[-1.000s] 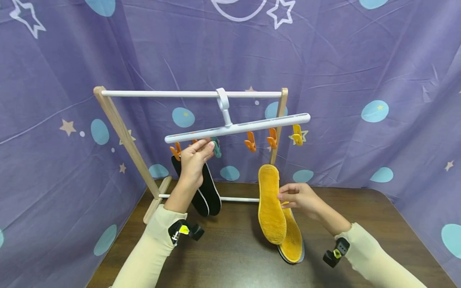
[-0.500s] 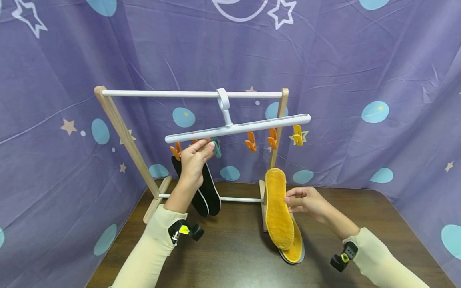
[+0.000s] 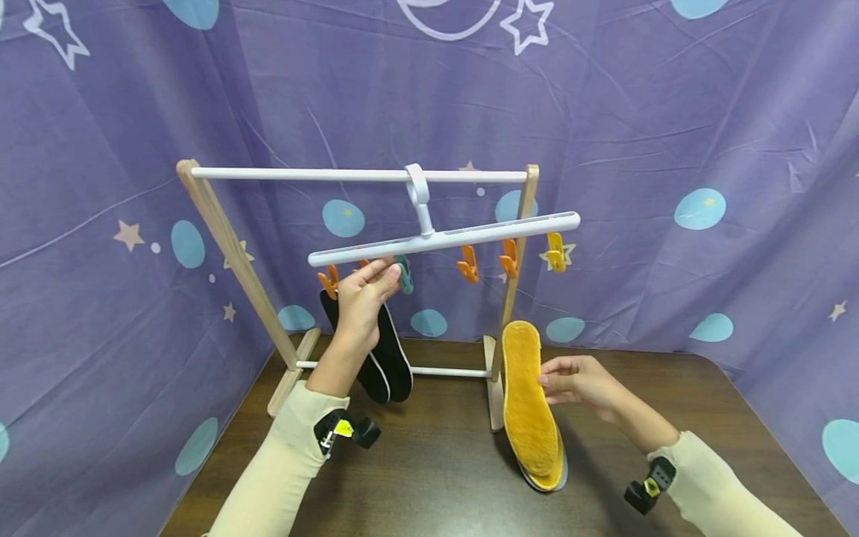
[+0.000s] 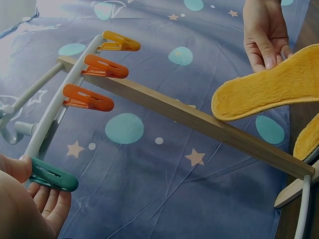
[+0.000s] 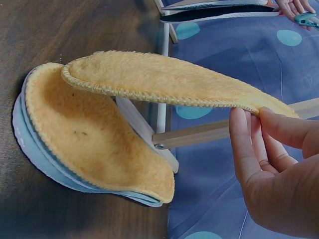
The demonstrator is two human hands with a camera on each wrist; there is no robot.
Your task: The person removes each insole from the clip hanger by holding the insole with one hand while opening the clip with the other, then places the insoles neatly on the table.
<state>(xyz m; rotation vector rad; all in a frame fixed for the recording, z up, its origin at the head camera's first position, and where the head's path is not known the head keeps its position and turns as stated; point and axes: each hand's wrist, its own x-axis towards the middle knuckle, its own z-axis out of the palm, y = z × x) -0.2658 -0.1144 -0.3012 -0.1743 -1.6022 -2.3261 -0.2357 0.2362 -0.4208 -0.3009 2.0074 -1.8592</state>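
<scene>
In the head view my right hand [image 3: 584, 384] pinches a fuzzy yellow insole [image 3: 523, 380] by its right edge and holds it upright and slightly tilted. Beneath it, another yellow insole [image 5: 89, 134] lies on the table, on top of light blue-grey insoles. My left hand [image 3: 362, 302] is under the left half of a white clip hanger [image 3: 483, 231]. Its thumb and fingers hold a teal clip [image 4: 55, 174], as the left wrist view shows. Two black insoles [image 3: 392, 350] with white edges hang behind the left hand, which partly hides them and their clips.
The hanger hooks over the white top bar [image 3: 302, 174] of a wooden-legged rack [image 3: 241, 268] and tilts down to the left. Orange clips [image 3: 467, 264] and a yellow clip [image 3: 555, 252] hang from its right half. A starry purple curtain [image 3: 671, 149] stands behind the brown table [image 3: 403, 477].
My right hand has moved right and slightly down with the yellow insole, bringing it more over the insoles on the table. My left hand has kept its place at the teal clip.
</scene>
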